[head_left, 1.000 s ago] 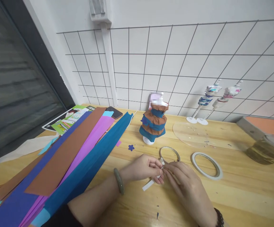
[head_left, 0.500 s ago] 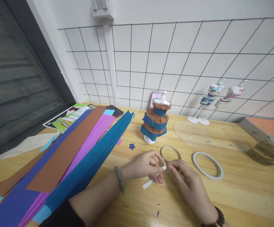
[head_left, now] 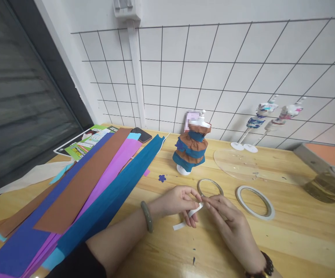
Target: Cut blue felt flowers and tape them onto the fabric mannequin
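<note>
A short white strip of double-sided tape (head_left: 195,209) runs between my hands above the table. My left hand (head_left: 183,200) is closed on the strip, thumb and index finger pinching near its upper end, the other fingers curled beneath. Its free end hangs out below these fingers to the left. My right hand (head_left: 228,216) has thumb and index finger pinched at the strip's upper right end; the fingertips of both hands nearly meet there. Just behind them lie a thin tape roll (head_left: 209,180) and, to the right, a wider white tape roll (head_left: 270,211).
A small dress form (head_left: 191,148) in ruffled brown and teal paper stands behind my hands. A purple paper flower (head_left: 162,178) lies nearby. Long crepe paper strips (head_left: 83,185) cover the left side, beside a phone (head_left: 141,134). Two decorated mini forms (head_left: 254,122) lean toward the wall grid.
My fingertips have shifted slightly on the tape strip, which now shows a longer curved stretch by my left fingers. The view has moved a little; other things stay in place.
</note>
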The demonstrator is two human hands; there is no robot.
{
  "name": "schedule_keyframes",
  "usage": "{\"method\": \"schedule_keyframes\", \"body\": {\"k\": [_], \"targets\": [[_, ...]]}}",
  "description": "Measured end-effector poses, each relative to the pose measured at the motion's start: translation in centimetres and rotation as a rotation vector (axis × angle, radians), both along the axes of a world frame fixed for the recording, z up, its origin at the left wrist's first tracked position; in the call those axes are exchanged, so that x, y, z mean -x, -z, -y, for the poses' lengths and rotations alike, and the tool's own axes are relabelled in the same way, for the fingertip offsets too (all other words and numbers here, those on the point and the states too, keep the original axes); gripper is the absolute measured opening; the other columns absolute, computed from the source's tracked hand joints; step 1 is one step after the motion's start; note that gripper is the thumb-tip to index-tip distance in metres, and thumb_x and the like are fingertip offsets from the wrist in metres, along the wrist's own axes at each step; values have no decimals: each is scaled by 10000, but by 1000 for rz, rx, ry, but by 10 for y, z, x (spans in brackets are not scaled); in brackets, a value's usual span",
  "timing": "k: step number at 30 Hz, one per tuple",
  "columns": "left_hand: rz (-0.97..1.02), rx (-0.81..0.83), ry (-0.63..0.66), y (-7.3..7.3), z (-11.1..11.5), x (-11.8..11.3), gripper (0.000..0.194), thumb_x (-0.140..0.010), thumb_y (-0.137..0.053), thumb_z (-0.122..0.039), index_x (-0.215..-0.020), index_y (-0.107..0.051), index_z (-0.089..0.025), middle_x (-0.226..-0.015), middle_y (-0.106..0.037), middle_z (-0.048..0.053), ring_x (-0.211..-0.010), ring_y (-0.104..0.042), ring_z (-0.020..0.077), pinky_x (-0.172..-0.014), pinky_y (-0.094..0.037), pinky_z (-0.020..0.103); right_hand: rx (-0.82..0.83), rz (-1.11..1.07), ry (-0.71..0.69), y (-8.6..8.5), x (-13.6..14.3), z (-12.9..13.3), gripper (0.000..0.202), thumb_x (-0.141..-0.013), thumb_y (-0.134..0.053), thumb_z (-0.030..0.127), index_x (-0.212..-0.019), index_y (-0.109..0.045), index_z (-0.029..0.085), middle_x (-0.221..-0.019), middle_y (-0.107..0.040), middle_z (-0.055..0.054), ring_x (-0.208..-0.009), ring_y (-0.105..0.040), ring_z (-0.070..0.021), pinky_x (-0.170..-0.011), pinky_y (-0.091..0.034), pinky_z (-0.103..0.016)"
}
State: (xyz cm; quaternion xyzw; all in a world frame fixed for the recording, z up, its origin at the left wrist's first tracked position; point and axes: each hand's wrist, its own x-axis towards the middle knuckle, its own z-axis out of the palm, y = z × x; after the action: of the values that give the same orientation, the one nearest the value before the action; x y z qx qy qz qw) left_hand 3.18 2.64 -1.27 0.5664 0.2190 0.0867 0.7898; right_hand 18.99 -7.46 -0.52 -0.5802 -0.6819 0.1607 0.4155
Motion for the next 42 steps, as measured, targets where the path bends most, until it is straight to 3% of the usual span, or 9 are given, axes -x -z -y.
{"method": "schedule_keyframes", "body": {"k": [4,9,17,25,27,31,35,38,42], "targets": [[-11,15,-13,1,0,0,377,-710,-607,-413,-965,-503,-157,-575,-628,20,-453,-601,141,-436,-440,206,2,48,-13,-1,1,0,280,-902,-390,279,-1075,-604,228,-906,-605,-96,-844,-583,-204,-708,-488,-337],[4,3,14,2,-1,0,389,-727,-598,-409,-1003,-523,-146,-549,-617,15,-456,-603,142,-437,-441,207,44,50,44,0,1,-1,219,-888,-429,300,-1009,-589,213,-927,-624,-92,-861,-582,-204,-734,-479,-339],[-35,-97,-30,3,2,0,377,-745,-561,-447,-964,-557,-139,-556,-611,4,-419,-575,111,-425,-448,203,96,19,69,8,-1,-2,271,-867,-455,348,-1055,-580,199,-811,-638,-64,-692,-579,-175,-609,-489,-302],[-32,-70,-105,7,-1,-1,383,-726,-569,-460,-929,-556,-134,-547,-607,8,-427,-588,128,-413,-451,207,198,-191,162,2,-5,-2,351,-831,-483,423,-1047,-595,170,-1045,-661,-105,-966,-614,-219,-788,-509,-315],[12,-20,-119,8,-3,-1,378,-725,-575,-430,-964,-548,-138,-549,-608,11,-441,-595,137,-421,-466,218,181,-87,256,-2,-13,-1,348,-830,-469,433,-1017,-601,171,-1020,-668,-110,-942,-624,-229,-765,-514,-324],[61,69,-115,5,-5,-2,364,-727,-565,-353,-1017,-525,-137,-553,-607,18,-477,-612,156,-456,-497,251,238,352,309,-8,-32,6,259,-831,-454,400,-940,-598,214,-764,-667,-68,-626,-638,-214,-519,-499,-313],[111,35,-148,5,-5,-1,353,-725,-582,-335,-1017,-510,-149,-662,-620,31,-458,-605,145,-424,-491,241,274,587,290,-4,-39,16,164,-809,-465,358,-823,-578,241,-740,-641,-61,-639,-635,-224,-527,-484,-320],[125,-6,-154,7,-4,-1,358,-724,-602,-327,-1029,-509,-162,-728,-621,33,-452,-604,132,-405,-486,223,317,708,288,4,-40,21,108,-785,-448,236,-752,-550,227,-689,-626,-62,-569,-628,-210,-500,-458,-306],[122,-19,-171,8,-5,-1,349,-726,-607,-322,-1018,-507,-158,-733,-620,27,-454,-609,130,-397,-484,208,366,816,306,5,-42,24,177,-713,-429,90,-775,-549,205,-636,-637,-58,-548,-637,-209,-480,-423,-285]]}}
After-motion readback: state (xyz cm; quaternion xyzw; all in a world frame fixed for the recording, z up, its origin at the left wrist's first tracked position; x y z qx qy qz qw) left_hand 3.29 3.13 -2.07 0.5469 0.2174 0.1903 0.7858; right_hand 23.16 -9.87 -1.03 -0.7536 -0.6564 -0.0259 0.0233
